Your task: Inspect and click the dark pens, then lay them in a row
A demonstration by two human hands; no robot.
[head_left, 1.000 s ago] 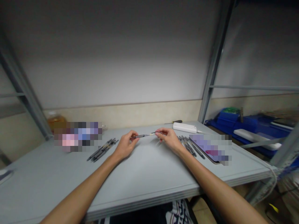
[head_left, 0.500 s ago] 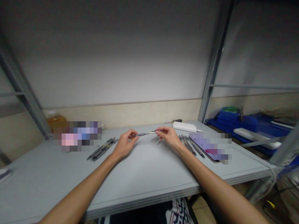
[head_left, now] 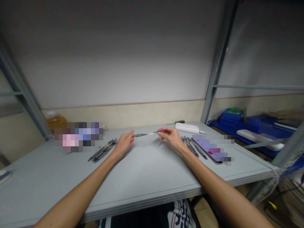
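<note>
A thin grey pen (head_left: 144,134) is held level between both hands, just above the grey table (head_left: 142,177). My left hand (head_left: 123,145) pinches its left end with the fingers closed. My right hand (head_left: 171,138) pinches the right end, where a pale inner tube shows. A bundle of dark pens (head_left: 103,150) lies on the table left of my left hand. Another row of dark pens (head_left: 191,146) lies just right of my right hand.
A white device with a cable (head_left: 187,128) and a small screwdriver (head_left: 177,122) lie at the back of the table. Slanted metal frame posts (head_left: 213,72) stand at both sides. Blue bins (head_left: 247,126) sit on the neighbouring shelf to the right.
My left hand has slid a little to the left along the pen, so more of the pen shows between the two hands. The right hand has stayed nearly in place.
</note>
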